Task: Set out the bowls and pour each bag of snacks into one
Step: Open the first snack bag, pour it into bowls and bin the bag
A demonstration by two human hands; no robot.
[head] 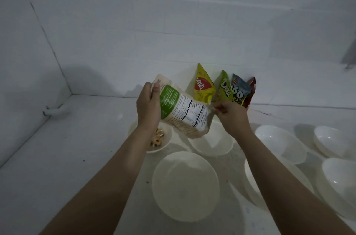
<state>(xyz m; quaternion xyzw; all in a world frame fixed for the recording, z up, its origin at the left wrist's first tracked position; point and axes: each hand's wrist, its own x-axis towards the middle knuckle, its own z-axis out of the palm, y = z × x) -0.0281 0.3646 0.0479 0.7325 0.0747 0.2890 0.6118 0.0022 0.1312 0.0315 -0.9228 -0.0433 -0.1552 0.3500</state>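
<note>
Both hands are on the cracker bag [185,111], up above the bowls [212,141]: left hand [149,104] wrapped round its top end, right hand [231,114] pinching the lower corner shut-fingered.

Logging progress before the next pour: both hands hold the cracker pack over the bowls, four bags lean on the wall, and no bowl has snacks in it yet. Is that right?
Not quite. The head view shows one bowl, far left under the left hand, already holding snacks. The rest stands: left and right hand hold the cracker pack, and four bags lean on the wall.
</note>
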